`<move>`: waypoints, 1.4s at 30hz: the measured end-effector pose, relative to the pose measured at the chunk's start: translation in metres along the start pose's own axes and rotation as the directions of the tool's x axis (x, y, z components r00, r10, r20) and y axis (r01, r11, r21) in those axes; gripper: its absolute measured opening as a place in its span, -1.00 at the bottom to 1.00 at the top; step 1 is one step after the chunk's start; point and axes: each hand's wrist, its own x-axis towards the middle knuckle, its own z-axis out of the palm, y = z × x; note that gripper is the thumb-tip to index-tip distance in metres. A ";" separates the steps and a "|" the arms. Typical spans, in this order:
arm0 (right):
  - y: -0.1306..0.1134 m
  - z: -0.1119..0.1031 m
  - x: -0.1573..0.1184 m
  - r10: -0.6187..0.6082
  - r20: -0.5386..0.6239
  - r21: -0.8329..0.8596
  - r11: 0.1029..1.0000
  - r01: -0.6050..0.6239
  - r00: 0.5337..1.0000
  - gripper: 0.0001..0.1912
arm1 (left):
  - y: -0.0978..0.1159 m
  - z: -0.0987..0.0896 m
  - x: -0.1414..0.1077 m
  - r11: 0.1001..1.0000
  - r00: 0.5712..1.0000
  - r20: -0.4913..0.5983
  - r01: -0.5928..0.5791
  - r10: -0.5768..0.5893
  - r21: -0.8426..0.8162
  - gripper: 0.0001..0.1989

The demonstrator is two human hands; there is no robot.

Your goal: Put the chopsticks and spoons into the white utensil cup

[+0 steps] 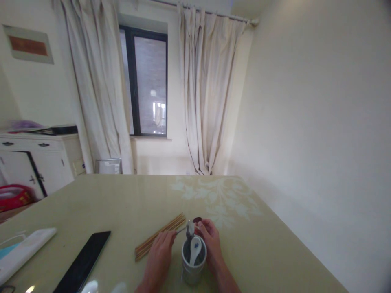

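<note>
A grey cylindrical cup [194,276] stands upright near the table's front edge, between my hands. In it leans a white ceramic spoon [195,247] with a small blue mark, its handle down inside. My left hand [160,254], at the cup's left, pinches a thin metal handle that runs toward a shiny metal spoon [190,228] over the cup's back rim. My right hand [211,240] curls behind the cup's right side, its fingertips closed on a utensil with a dark brown oval end [197,220]. Several wooden chopsticks [165,234] lie in a bundle beyond my left hand.
On the table's left lie a black flat device [84,260] and a long white object [26,254]. The glossy table [122,199] runs toward a curtained window [151,85]. A plain wall [305,122] borders it at right. A white cabinet [50,158] stands far left.
</note>
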 end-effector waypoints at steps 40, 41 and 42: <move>-0.012 -0.039 0.011 -0.001 0.038 0.584 0.812 -0.021 0.999 -0.74 | -0.073 -0.066 0.037 0.943 0.922 0.284 0.187 -0.265 0.274 -0.67; -0.008 -0.039 0.012 0.000 0.031 0.558 0.829 -0.017 1.000 -0.72 | -0.072 -0.068 0.037 0.945 0.922 0.284 0.187 -0.263 0.270 -0.67; -0.005 -0.039 0.012 0.004 0.030 0.531 0.847 -0.019 1.000 -0.69 | -0.072 -0.069 0.038 0.946 0.923 0.283 0.188 -0.263 0.266 -0.68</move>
